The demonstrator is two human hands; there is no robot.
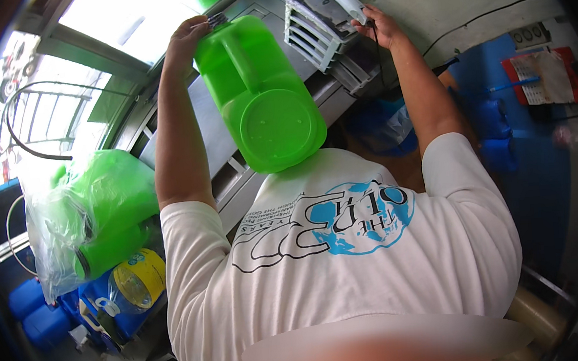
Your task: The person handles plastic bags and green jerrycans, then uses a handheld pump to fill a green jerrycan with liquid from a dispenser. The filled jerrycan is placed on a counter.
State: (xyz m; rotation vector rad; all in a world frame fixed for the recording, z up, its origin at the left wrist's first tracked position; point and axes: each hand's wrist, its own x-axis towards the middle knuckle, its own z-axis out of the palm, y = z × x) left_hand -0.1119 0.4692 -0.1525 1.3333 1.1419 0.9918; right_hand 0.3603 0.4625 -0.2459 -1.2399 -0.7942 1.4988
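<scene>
A translucent green plastic jug [258, 91] with a moulded handle lies tilted, its round-marked base towards me and touching my white shirt. My left hand [189, 39] is closed around the jug's neck at its far end. To the right, my right hand [377, 25] grips the near end of a long white handheld tool [341, 0] with a blue tip. A dark cord hangs below that hand. What kind of tool it is cannot be made out.
A grey metal bench [213, 118] runs beneath the jug, with a white slatted frame [311, 33] beside the tool. Bagged green jugs [110, 188] and a blue container [46, 325] sit at left. A red clipboard [569, 77] with paper is at right.
</scene>
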